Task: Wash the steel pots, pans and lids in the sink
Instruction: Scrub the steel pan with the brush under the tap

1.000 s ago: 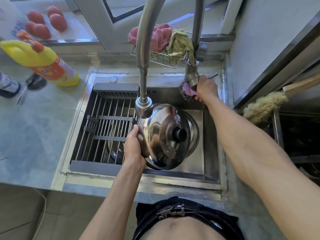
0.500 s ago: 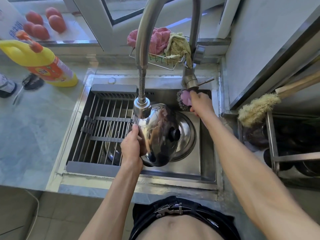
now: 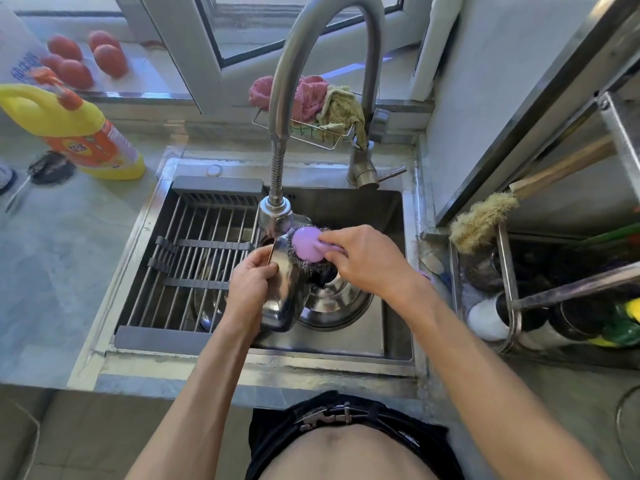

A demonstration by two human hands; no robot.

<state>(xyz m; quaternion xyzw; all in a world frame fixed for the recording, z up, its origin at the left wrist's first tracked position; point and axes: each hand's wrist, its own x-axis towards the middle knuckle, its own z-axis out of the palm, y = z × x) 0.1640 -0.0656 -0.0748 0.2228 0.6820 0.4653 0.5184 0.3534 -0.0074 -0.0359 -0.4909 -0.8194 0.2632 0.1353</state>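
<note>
Your left hand point(image 3: 251, 285) grips the rim of the steel lid point(image 3: 284, 299), holding it tilted on edge over the sink point(image 3: 394, 216), directly below the faucet head point(image 3: 273, 216). Your right hand point(image 3: 363, 261) grasps the purple handle of the steel-wool scrubber point(image 3: 308, 249), with the wire pad pressed against the upper face of the lid. A second steel vessel, probably a pot point(image 3: 337, 301), lies in the basin behind and partly under the lid; its shape is mostly hidden. The drain rack point(image 3: 194, 258) spans the left half of the sink, and another steel piece shows dimly beneath its bars. On the tabletop point(image 3: 69, 244) to the left, a yellow detergent bottle point(image 3: 86, 133) lies tilted. Cloths point(image 3: 311, 98) fill the wire basket behind the faucet.
</note>
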